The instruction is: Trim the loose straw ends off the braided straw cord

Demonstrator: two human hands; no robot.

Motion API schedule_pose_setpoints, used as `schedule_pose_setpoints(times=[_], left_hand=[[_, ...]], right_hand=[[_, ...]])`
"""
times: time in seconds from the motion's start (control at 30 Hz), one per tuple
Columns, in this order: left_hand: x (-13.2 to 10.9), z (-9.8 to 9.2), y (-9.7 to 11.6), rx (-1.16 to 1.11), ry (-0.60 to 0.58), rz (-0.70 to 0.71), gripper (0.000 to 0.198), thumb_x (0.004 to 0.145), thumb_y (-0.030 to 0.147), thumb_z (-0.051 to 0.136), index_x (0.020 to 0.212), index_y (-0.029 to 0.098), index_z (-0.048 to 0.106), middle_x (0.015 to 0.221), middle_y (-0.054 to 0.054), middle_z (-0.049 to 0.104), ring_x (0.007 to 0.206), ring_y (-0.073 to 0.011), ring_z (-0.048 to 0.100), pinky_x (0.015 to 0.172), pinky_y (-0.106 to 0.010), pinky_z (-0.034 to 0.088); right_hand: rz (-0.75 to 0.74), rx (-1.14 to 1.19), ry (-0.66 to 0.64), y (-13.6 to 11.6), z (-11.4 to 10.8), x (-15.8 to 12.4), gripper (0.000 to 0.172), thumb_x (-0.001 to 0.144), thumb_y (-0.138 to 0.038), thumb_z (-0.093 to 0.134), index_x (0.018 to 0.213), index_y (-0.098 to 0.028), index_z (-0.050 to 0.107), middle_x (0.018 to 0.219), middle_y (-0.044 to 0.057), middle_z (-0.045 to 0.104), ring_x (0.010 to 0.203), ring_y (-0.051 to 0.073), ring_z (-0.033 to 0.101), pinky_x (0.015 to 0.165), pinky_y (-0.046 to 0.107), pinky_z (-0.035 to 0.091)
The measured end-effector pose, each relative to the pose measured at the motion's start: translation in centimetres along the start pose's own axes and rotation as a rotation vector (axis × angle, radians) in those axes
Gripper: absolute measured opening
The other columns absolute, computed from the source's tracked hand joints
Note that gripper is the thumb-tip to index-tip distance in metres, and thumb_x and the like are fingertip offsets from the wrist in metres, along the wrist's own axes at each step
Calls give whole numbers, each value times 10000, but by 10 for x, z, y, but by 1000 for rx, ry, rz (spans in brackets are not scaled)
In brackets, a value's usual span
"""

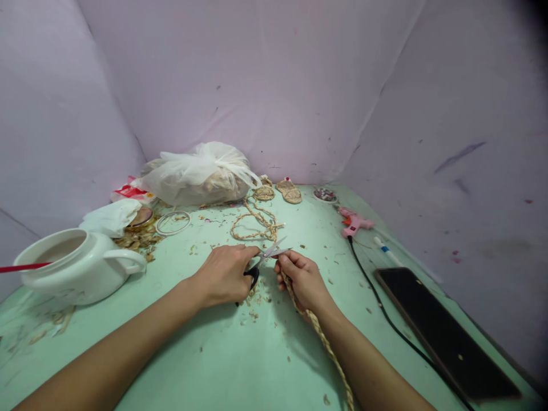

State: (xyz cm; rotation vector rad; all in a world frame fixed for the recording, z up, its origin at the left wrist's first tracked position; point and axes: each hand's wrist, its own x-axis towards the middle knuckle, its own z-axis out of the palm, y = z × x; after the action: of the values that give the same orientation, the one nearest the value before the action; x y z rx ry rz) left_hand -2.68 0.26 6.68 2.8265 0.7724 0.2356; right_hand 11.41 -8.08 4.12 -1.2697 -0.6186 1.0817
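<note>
My left hand (226,273) is closed around the black handles of a pair of scissors (266,255), whose blades are parted and point right toward my other hand. A braided straw cord (322,334) is pinched in my right hand (305,278), its end close to the blade tips. From there the cord trails down along my right forearm and out of view at the bottom. Whether a blade touches the cord end, I cannot tell. Just beyond my hands lies a loose coil of thin braided cord (252,225). Small straw clippings (254,315) are scattered below the scissors.
Left stand a white handled pot (85,274), a white ring (173,223) and a tied plastic bag (201,174). Two small woven pieces (290,191) lie by the back wall. On the right are a pink glue gun (353,221), its black cable and a dark phone-like slab (445,331).
</note>
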Motion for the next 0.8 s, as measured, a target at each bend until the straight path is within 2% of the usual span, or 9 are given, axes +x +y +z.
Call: schedule_pose_setpoints(times=[0.1,0.47,0.63,0.8], left_hand=[[0,0,0,20,-12,0,232,627,183,451,850,226,500,741,-22,578,682,-194,542,569,-266,362],[0,0,2,132,-23,24,314,660,209,429,968,228,485,818,-41,591,754,-223,573,606,-299,403],[-1,1,3,217,-22,47,308,664,216,419,967,209,474,803,-56,584,722,-235,573,584,-314,400],[-2,0,6,263,-15,69,277,662,224,417,933,201,472,774,-55,582,675,-233,559,589,-336,399]], right_hand=[[1,-4,3,2,-1,1,189,613,-351,594,610,-172,532,520,-45,512,414,68,422,364,192,363],[-13,-20,30,5,0,2,182,600,-337,597,570,-164,550,480,-44,510,394,72,412,349,195,361],[-19,38,-17,2,2,-1,154,579,-300,608,554,-156,561,499,-33,533,404,74,433,375,206,386],[-81,0,-4,2,3,-2,129,594,-283,603,584,-155,587,494,-35,534,396,78,433,375,212,382]])
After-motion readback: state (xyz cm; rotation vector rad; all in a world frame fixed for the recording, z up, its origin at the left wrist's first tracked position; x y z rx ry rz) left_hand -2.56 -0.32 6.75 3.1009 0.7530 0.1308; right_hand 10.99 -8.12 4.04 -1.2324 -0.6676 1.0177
